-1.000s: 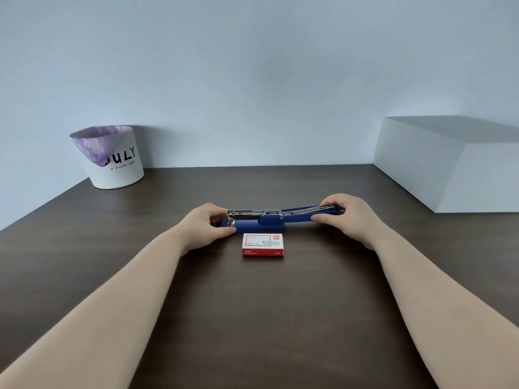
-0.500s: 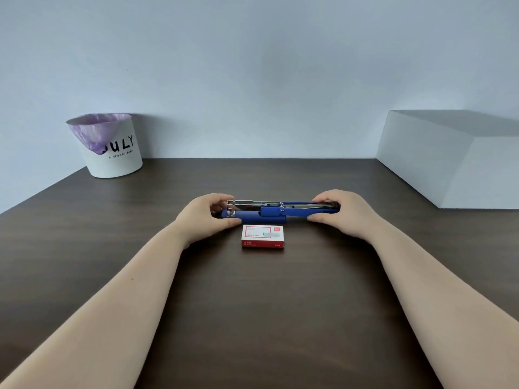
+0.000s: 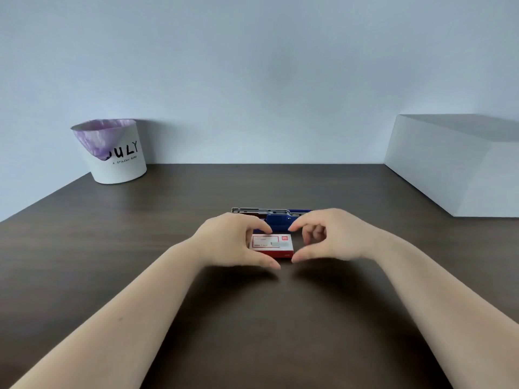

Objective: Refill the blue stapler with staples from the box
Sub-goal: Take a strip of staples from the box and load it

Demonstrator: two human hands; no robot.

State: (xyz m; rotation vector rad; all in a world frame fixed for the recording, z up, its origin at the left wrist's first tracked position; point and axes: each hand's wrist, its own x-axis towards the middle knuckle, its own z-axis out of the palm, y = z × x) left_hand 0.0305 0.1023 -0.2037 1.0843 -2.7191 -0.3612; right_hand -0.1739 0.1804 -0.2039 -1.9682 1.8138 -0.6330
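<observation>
The blue stapler (image 3: 278, 220) lies opened out flat on the dark table (image 3: 252, 318), its metal staple channel (image 3: 252, 211) pointing left. Just in front of it sits the red and white staple box (image 3: 276, 244), closed and flat on the table. My left hand (image 3: 230, 242) curves around the box's left end, with the index finger behind the box and the thumb in front of it. My right hand (image 3: 328, 240) mirrors it at the right end, thumb tip at the box's front right corner. Both hands are blurred and their fingers are spread wider than the box.
A white bin (image 3: 115, 153) with a purple liner stands at the back left by the wall. A large white box (image 3: 460, 169) stands at the back right. Bare dark tabletop lies between my forearms.
Both hands have let go of the stapler's ends and moved inward and toward me, to either side of the staple box. The stapler stays opened flat on the table.
</observation>
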